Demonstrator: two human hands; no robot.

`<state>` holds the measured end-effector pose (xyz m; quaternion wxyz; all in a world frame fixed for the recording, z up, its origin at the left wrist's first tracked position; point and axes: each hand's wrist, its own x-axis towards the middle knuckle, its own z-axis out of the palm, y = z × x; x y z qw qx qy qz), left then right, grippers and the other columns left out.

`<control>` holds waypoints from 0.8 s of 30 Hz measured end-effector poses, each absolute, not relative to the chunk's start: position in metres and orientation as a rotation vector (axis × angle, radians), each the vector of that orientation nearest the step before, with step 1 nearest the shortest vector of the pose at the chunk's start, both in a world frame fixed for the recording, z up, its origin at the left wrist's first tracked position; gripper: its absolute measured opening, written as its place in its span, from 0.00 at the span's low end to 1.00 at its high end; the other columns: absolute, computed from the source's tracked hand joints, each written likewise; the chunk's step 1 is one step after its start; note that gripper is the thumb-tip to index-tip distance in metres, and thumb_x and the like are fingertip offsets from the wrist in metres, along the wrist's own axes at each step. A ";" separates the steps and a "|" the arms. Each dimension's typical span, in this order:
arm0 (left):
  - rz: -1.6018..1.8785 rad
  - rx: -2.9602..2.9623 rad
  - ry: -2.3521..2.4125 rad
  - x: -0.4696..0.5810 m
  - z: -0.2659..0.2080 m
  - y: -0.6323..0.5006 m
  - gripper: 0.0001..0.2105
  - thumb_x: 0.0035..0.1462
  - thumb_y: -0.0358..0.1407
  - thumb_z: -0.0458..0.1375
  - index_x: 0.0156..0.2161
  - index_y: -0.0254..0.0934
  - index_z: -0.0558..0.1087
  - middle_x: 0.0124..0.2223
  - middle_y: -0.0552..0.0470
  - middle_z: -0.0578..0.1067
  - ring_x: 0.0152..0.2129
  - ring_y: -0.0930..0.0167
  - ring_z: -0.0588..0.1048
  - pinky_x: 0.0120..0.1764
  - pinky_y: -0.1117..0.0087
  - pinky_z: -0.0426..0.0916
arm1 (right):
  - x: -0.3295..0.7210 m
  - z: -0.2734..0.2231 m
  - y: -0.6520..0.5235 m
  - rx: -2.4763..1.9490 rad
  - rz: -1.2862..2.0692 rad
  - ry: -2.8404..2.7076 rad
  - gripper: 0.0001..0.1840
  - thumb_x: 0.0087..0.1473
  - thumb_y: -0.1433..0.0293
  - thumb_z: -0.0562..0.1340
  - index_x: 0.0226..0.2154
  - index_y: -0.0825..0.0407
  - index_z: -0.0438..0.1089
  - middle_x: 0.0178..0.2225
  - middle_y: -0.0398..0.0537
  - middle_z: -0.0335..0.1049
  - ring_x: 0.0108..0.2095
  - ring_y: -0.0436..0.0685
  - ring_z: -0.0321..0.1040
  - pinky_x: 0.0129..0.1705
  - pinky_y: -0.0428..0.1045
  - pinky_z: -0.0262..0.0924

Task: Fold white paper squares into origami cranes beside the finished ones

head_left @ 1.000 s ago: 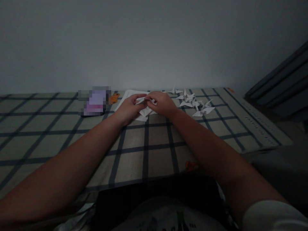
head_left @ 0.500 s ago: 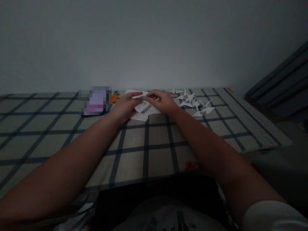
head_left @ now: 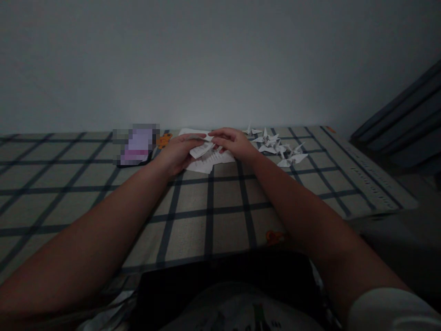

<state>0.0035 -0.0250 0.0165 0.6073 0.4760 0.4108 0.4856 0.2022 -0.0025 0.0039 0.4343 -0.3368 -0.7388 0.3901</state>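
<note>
A small piece of folded paper (head_left: 200, 150), white with print on it, is pinched between the thumb and fingers of my left hand (head_left: 179, 151). My right hand (head_left: 233, 141) closes its fingertips on the right end of the same piece. Under both hands lie white printed sheets (head_left: 203, 166) with a torn front edge. My fingers cover part of the folds, so their exact shape is hidden. Just right of my right hand, several white paper cranes (head_left: 275, 146) sit in a loose group.
A phone (head_left: 138, 145), its screen blurred out, stands left of my left hand. A checked cloth (head_left: 225, 220) with orange printed figures covers the table. The wall (head_left: 220, 64) rises directly behind, and a dark pleated curtain (head_left: 403, 115) hangs at the right.
The fingers of my right hand have shifted slightly on the folded paper, which has turned a little. Both forearms stay nearly in place.
</note>
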 end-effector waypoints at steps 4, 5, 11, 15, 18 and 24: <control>1.114 1.084 0.979 0.003 0.023 -0.029 0.07 0.51 0.28 0.65 0.37 0.38 0.80 0.40 0.51 0.81 0.38 0.70 0.79 0.38 0.73 0.75 | 0.201 0.005 -0.005 -0.831 1.042 -1.873 0.21 0.58 0.61 0.65 0.50 0.54 0.74 0.42 0.50 0.77 0.37 0.51 0.71 0.34 0.45 0.68; 1.106 1.080 0.977 0.003 0.024 -0.029 0.07 0.51 0.28 0.65 0.36 0.38 0.79 0.41 0.51 0.81 0.38 0.70 0.79 0.39 0.73 0.76 | 0.201 0.006 -0.006 -0.824 1.057 -1.872 0.21 0.57 0.60 0.66 0.50 0.54 0.75 0.42 0.50 0.77 0.37 0.51 0.71 0.34 0.44 0.68; 1.042 1.081 0.993 0.003 0.025 -0.030 0.08 0.52 0.28 0.65 0.38 0.38 0.79 0.43 0.49 0.81 0.41 0.67 0.80 0.40 0.71 0.76 | 0.203 0.014 -0.013 -0.788 1.125 -1.846 0.22 0.56 0.60 0.66 0.50 0.54 0.76 0.45 0.50 0.78 0.37 0.49 0.70 0.34 0.43 0.67; 1.032 1.067 0.970 0.004 0.025 -0.031 0.09 0.49 0.27 0.66 0.38 0.38 0.80 0.41 0.49 0.81 0.41 0.66 0.79 0.40 0.69 0.76 | 0.204 0.015 -0.014 -0.817 1.147 -1.856 0.22 0.56 0.59 0.67 0.50 0.53 0.77 0.44 0.50 0.78 0.37 0.49 0.71 0.34 0.43 0.67; 1.038 1.079 0.981 0.004 0.026 -0.032 0.07 0.50 0.28 0.65 0.37 0.37 0.80 0.41 0.49 0.81 0.41 0.66 0.79 0.41 0.69 0.76 | 0.205 0.015 -0.014 -0.810 1.154 -1.880 0.23 0.57 0.59 0.67 0.51 0.53 0.76 0.46 0.51 0.78 0.38 0.50 0.72 0.35 0.43 0.68; 1.037 1.068 1.019 0.005 0.029 -0.035 0.07 0.52 0.26 0.63 0.37 0.37 0.78 0.41 0.48 0.81 0.42 0.64 0.80 0.41 0.67 0.77 | 0.205 0.014 -0.015 -0.823 1.136 -1.904 0.21 0.58 0.61 0.66 0.50 0.54 0.77 0.46 0.52 0.78 0.39 0.52 0.73 0.36 0.45 0.70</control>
